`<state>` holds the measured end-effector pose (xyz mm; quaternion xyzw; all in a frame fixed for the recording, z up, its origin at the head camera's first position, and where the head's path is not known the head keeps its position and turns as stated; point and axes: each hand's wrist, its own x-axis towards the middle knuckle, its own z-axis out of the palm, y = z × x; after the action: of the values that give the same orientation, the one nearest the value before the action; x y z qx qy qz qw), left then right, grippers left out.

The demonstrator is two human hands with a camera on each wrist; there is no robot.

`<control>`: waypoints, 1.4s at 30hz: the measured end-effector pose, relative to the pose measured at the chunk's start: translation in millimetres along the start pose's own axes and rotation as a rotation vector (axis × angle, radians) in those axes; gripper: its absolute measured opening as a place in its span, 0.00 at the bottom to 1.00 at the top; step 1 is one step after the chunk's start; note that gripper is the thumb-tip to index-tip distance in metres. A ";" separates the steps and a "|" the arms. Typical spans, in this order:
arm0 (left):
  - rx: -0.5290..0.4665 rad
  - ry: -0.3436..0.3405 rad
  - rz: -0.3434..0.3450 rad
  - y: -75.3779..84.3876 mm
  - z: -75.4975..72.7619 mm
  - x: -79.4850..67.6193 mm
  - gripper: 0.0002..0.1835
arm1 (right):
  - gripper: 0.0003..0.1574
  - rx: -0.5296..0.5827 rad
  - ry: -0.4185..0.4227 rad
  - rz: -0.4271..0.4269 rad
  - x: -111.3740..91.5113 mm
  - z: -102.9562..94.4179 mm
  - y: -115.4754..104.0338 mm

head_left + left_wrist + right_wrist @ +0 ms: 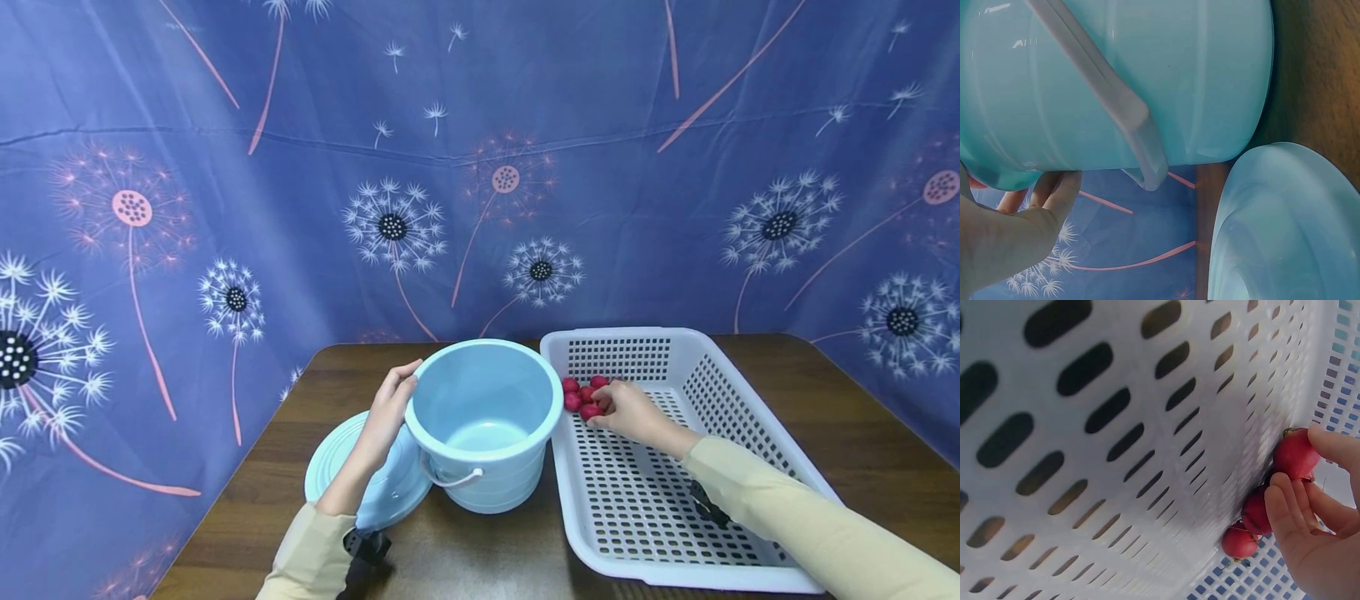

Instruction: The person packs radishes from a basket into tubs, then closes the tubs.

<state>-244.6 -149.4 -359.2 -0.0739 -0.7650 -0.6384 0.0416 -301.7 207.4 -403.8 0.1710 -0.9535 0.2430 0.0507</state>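
Note:
At the left rim of a light-blue bucket (491, 482), my left hand (387, 414) grips the edge with its fingers. The bucket stands upright, its inside bare where it shows, with a white handle (1100, 78) hanging down its side. My right hand (633, 412) reaches into a white perforated basket (573, 525) and pinches a red radish (1297, 453) between thumb and fingers. Several more radishes (572, 402) lie bunched against the basket's left wall, beside that hand. In the right wrist view, a small radish (1239, 542) lies just past the fingers.
A round blue lid (401, 487) lies on the brown wooden table (255, 508), left of the bucket and partly under my left forearm. The basket stands close against the bucket's right side. Behind the table hangs a blue cloth (465, 75) with a dandelion print.

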 end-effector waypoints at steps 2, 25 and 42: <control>0.001 0.002 -0.002 0.1 0.2 0.7 0.22 | 0.24 -0.008 0.016 -0.021 -0.7 0.7 1.6; -0.003 0.007 -0.012 -1.7 0.7 0.8 0.23 | 0.27 0.093 -0.037 0.018 -0.4 3.5 3.7; -0.002 0.006 -0.004 -2.9 1.2 2.3 0.22 | 0.26 0.100 -0.069 0.041 -2.8 5.9 2.8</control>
<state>-247.3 -148.6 -361.9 -0.0705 -0.7643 -0.6396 0.0425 -300.1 207.7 -410.7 0.1620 -0.9447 0.2851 0.0041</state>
